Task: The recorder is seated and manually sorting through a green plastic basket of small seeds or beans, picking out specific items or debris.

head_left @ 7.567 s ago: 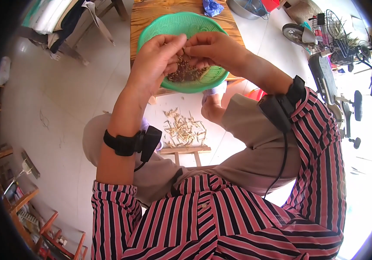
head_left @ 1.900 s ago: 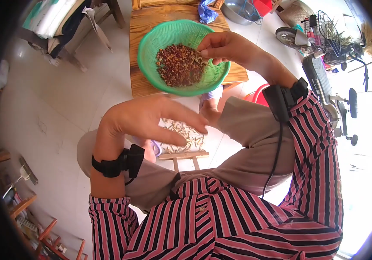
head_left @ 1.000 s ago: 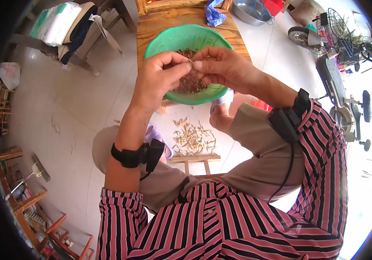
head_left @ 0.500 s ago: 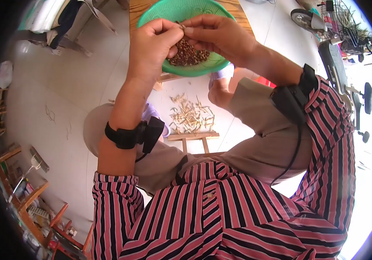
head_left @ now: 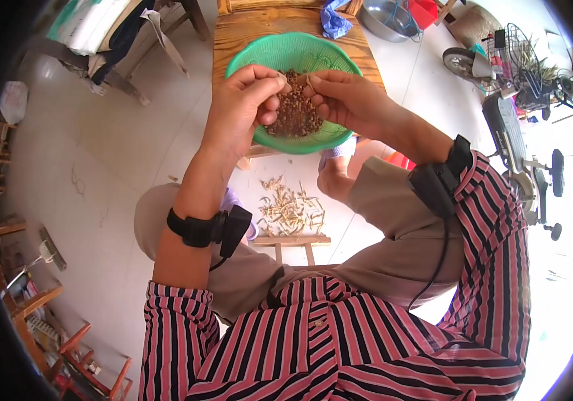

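Over a green plastic basket [head_left: 336, 61], both my hands are raised with their fingers pinched. My left hand [head_left: 241, 100] holds a small pale piece, apparently of dry pod, between thumb and forefinger. A short gap to the right, my right hand [head_left: 356, 100] pinches another thin pale piece, partly hidden by the fingers. Below them, many small reddish-brown beans [head_left: 296, 119] lie heaped in the bottom of the basket. Both wrists are bent inward toward each other, and neither hand touches the basket's rim.
The basket stands on a wooden bench [head_left: 233, 40] with a crumpled blue bag [head_left: 335, 20] on it. Dry pod husks [head_left: 291, 210] litter the floor near a small wooden stool [head_left: 293, 240]. A metal basin [head_left: 387, 23] sits behind; a parked scooter [head_left: 510, 127] stands at right.
My hands have drawn apart; their fingertips met before and now there is a gap between them. The view has tilted, so the basket appears lower and more of the bench shows.
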Demonstrator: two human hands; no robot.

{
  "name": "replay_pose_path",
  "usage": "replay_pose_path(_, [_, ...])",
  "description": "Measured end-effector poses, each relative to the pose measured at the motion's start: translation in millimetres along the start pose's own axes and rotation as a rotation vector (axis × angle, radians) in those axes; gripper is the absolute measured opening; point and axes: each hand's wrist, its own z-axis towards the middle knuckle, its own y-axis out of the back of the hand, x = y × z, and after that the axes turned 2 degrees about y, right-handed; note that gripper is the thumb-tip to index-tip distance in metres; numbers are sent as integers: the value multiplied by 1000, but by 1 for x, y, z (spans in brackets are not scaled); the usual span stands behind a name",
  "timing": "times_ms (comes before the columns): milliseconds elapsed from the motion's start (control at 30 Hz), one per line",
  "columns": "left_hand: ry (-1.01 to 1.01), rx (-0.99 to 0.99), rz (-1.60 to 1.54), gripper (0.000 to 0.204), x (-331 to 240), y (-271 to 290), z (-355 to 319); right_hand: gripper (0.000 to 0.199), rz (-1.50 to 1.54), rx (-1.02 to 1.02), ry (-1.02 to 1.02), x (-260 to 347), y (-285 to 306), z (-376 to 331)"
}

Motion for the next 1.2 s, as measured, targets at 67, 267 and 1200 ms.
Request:
replay_pose_path(67, [18,10,0,11,0,0,-2,20,46,35,-21,0,-1,0])
replay_pose_path(267, [59,25,52,11,2,0,-5,19,-94,14,86,7,-17,-3])
replay_pose_path(1200, [172,575,542,13,-29,12,-42,24,-2011,-158,70,-17,19,45])
